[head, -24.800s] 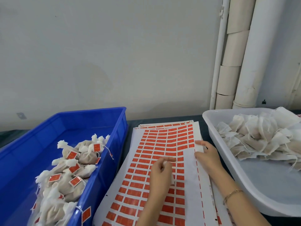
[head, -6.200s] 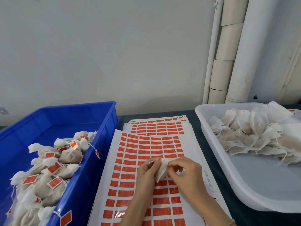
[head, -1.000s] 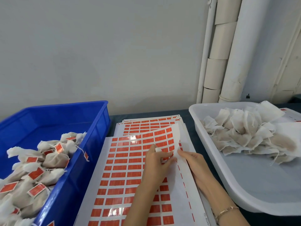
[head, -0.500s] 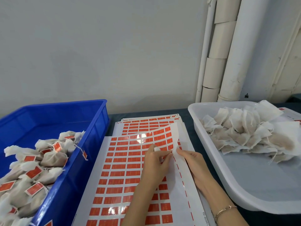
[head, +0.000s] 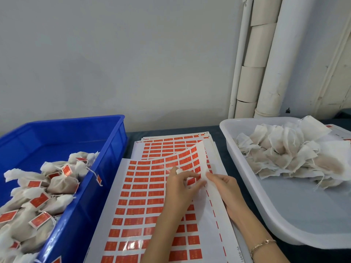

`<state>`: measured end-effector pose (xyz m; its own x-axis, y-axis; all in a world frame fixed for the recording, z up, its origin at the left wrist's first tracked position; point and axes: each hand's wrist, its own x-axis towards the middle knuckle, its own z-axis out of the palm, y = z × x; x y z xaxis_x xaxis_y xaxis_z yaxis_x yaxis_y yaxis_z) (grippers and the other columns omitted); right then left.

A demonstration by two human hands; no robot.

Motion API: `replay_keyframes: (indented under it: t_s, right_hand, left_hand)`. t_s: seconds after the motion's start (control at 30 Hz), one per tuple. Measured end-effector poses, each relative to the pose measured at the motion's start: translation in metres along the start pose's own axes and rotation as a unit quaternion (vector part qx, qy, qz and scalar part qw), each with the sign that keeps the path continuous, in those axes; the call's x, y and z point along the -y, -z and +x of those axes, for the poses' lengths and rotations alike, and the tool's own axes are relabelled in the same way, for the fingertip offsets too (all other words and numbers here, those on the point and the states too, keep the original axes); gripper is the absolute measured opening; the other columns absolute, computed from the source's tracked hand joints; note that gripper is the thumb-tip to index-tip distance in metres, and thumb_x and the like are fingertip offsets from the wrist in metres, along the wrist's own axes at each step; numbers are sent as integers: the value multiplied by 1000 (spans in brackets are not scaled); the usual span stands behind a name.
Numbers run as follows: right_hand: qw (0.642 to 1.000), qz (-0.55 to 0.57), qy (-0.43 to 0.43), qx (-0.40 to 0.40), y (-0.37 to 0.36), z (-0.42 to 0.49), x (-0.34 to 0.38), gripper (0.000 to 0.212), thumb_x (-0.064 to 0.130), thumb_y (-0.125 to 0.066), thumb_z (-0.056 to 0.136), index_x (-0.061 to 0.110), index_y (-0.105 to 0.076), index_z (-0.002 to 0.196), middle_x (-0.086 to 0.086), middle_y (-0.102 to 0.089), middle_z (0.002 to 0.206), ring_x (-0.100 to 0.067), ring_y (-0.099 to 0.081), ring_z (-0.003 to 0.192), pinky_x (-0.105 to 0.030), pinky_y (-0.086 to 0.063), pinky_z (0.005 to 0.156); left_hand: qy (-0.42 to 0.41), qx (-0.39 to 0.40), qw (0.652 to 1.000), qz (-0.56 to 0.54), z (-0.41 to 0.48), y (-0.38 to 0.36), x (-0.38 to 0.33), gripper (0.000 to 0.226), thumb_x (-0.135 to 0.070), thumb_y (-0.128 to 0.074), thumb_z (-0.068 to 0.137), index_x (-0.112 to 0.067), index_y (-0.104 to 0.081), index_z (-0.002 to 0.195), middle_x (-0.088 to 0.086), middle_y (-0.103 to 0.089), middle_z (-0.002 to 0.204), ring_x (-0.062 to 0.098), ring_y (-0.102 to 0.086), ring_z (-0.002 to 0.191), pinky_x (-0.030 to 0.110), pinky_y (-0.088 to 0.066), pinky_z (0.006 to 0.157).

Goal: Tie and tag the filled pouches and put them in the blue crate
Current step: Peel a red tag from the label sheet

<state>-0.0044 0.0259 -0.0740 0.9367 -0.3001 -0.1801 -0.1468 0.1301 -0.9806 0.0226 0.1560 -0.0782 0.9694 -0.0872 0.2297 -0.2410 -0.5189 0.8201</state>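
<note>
A label sheet (head: 144, 198) with rows of red stickers lies in front of me on a stack of such sheets. My left hand (head: 180, 188) rests on it, closed around a small white pouch (head: 178, 170) whose top pokes out above the knuckles. Its thumb and fingertips pinch at a red sticker by the sheet's right edge. My right hand (head: 224, 190) grips that edge and holds the sheet's far right corner curled up. The blue crate (head: 106, 149) on the left holds several tied pouches with red tags (head: 60, 183).
A white tray (head: 284, 215) on the right holds a heap of untied filled pouches (head: 288, 154) at its far end. More label sheets (head: 171, 139) lie underneath, toward the wall. White pipes run up the wall behind the tray. The table is dark.
Over the last second the hands have stayed in place on the lifted sheet edge; my left fingertips have closed in on a sticker there. Earlier, both hands were working a pouch above the sheet.
</note>
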Motion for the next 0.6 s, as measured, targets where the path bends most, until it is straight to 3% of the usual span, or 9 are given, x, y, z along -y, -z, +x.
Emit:
replay_keyframes:
  t_s: [0.1,0.17,0.23,0.3,0.4,0.53,0.6]
  right_hand:
    - [1000,8,0,11,0,0,1,9,26,-67,88,18,-69,91,0,-75,81,-21,-72,66,-26,-53,54]
    - [1000,3,4,9,0,0,0,8,26,-66,88,19,-69,91,0,-75,83,-22,-72,69,-29,-55,58]
    - [1000,-8,11,7,1,0,-1,9,25,-66,89,18,-70,91,-1,-75,85,-24,-72,72,-36,-58,66]
    - [999,-25,25,2,1,1,-3,11,24,-64,90,15,-70,91,-3,-75,87,-26,-72,75,-42,-59,74]
    - [995,-82,60,-21,4,3,-7,15,26,-61,92,14,-70,87,-1,-74,82,-21,-71,69,-38,-59,70]
    - [990,-110,84,-25,5,5,-10,19,29,-60,92,13,-69,85,0,-73,79,-16,-69,63,-21,-48,56]
    - [989,-118,88,-25,6,6,-12,19,30,-60,92,15,-69,86,2,-73,80,-16,-70,65,-19,-47,55]
  left_hand:
    - [19,-14,1000,-17,1,1,-2,9,-35,-75,81,-39,-67,85,3,-60,120,25,-55,110,41,-49,98]
    - [12,-17,1000,-11,1,1,-2,11,-32,-73,83,-39,-65,82,-3,-61,108,28,-54,114,46,-47,100]
    - [2,-21,1000,-11,1,2,0,10,-31,-71,85,-37,-64,83,-9,-59,101,18,-57,103,29,-51,94]
    - [4,-36,999,-13,2,3,2,7,-32,-70,85,-36,-64,84,-6,-59,103,8,-55,82,6,-46,72]
    - [30,-75,996,-37,6,7,5,8,-33,-70,85,-36,-63,82,-6,-59,99,7,-54,71,5,-44,64]
    - [67,-125,988,-59,9,16,10,6,-35,-70,85,-34,-64,88,-4,-63,101,9,-59,73,2,-40,53]
    - [80,-147,983,-80,9,20,12,7,-35,-70,85,-34,-64,88,-5,-65,100,10,-61,74,3,-41,52]
